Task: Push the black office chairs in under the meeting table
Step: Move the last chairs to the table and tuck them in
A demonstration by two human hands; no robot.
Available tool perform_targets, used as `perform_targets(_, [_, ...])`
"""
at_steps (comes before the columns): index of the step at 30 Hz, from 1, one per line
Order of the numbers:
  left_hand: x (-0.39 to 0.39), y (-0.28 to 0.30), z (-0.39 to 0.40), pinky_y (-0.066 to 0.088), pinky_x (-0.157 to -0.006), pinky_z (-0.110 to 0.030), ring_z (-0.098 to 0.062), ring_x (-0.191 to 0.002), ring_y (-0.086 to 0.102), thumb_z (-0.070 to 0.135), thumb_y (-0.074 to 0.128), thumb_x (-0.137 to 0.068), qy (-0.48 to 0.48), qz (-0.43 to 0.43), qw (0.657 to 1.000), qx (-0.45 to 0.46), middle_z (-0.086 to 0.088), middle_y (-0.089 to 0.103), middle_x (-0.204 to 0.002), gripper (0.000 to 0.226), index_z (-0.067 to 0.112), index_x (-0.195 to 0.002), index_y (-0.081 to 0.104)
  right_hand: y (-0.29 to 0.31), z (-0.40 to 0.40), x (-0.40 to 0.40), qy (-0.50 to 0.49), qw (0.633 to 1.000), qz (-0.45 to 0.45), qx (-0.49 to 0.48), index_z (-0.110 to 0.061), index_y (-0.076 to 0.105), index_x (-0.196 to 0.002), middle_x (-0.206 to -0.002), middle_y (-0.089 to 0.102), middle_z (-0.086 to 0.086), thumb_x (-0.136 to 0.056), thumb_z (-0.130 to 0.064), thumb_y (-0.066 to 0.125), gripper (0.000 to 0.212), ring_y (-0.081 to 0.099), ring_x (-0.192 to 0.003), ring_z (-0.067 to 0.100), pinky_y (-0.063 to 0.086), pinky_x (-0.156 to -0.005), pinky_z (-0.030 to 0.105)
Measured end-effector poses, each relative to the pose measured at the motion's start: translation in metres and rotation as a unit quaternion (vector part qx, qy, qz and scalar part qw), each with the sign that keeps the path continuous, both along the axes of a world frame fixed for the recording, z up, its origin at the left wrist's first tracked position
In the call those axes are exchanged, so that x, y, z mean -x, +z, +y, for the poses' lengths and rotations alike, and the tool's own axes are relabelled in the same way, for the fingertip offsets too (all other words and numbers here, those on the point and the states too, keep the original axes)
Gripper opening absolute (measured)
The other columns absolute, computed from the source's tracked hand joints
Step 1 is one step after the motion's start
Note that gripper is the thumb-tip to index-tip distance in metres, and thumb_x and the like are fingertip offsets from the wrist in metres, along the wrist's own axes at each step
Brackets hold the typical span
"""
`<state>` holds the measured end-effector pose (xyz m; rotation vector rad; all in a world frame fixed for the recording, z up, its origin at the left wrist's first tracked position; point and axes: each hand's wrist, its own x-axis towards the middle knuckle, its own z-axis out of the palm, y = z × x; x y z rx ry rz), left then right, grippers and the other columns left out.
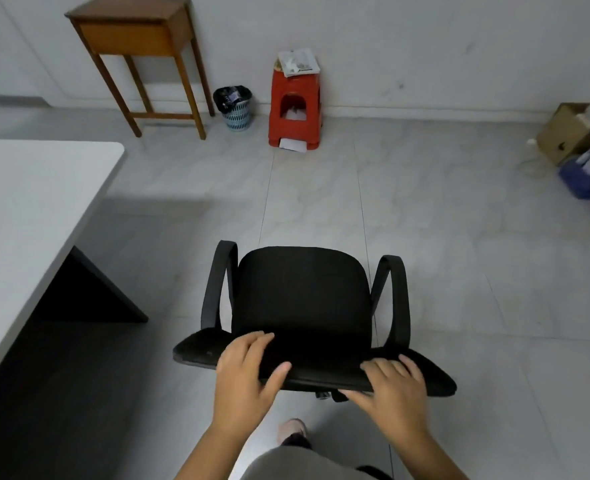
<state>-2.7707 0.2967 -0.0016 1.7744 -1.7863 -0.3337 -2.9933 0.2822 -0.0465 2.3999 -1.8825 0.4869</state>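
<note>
The black padded office chair with looped armrests (304, 299) stood on grey floor tiles to the right of the white meeting table (37, 202), clear of its edge, both the left hand (245, 372) and right hand (394, 386) curled over its backrest top.

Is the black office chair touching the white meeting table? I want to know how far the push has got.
Apart. The head view shows bare grey floor between the black office chair and the white meeting table.
</note>
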Motion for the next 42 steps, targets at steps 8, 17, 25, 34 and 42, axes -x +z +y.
perform_targets(8, [0.017,0.003,-0.031,0.027,-0.042,-0.007,-0.001,-0.059,0.061,0.084,0.001,-0.071,-0.114,-0.161,0.968,-0.158,0.019,0.062,-0.065,0.083,0.037,-0.075,0.070,-0.013,-0.038,0.054,0.095,0.990,-0.016,0.099,-0.016,0.065,-0.053,-0.053,0.060,0.000,-0.086,-0.065,0.029,0.069,0.057,-0.047,0.019,0.031,-0.058,0.024])
perform_targets(17, [0.135,-0.003,-0.036,0.036,-0.063,-0.013,-0.002,-0.092,0.058,0.079,0.029,-0.044,0.001,-0.100,0.971,-0.219,0.017,0.060,-0.097,0.078,0.041,-0.103,0.063,-0.006,-0.148,0.152,0.287,0.957,0.015,0.046,-0.018,0.061,-0.051,-0.053,0.056,-0.003,-0.060,-0.049,0.051,0.034,0.051,-0.057,0.014,0.031,-0.054,0.020])
perform_targets(25, [0.240,-0.019,-0.040,0.035,-0.039,-0.010,-0.004,-0.037,0.053,0.064,0.077,-0.037,0.173,-0.182,0.954,-0.165,0.015,0.057,-0.041,0.039,0.031,-0.054,0.065,-0.001,-0.221,0.184,0.417,0.908,0.021,0.028,-0.015,0.058,-0.048,-0.048,0.052,-0.001,-0.058,-0.039,0.048,0.028,0.051,-0.043,0.020,0.033,-0.041,0.021])
perform_targets(34, [0.319,-0.024,-0.022,0.032,-0.038,-0.012,-0.007,-0.033,0.048,0.061,0.082,-0.030,0.275,-0.200,0.927,-0.159,0.009,0.048,-0.036,0.044,0.027,-0.047,0.059,-0.012,-0.226,0.233,0.502,0.861,-0.006,0.077,-0.013,0.057,-0.048,-0.047,0.050,0.001,-0.064,-0.060,0.050,0.050,0.049,-0.043,0.019,0.031,-0.047,0.023])
perform_targets(42, [0.410,-0.028,0.001,0.033,-0.038,-0.013,-0.007,-0.035,0.048,0.046,0.089,-0.027,0.372,-0.156,0.899,-0.168,0.010,0.050,-0.039,0.041,0.027,-0.050,0.061,-0.007,-0.234,0.268,0.604,0.791,-0.012,0.098,-0.014,0.057,-0.049,-0.048,0.052,-0.001,-0.069,-0.062,0.050,0.053,0.049,-0.043,0.016,0.021,-0.053,0.024])
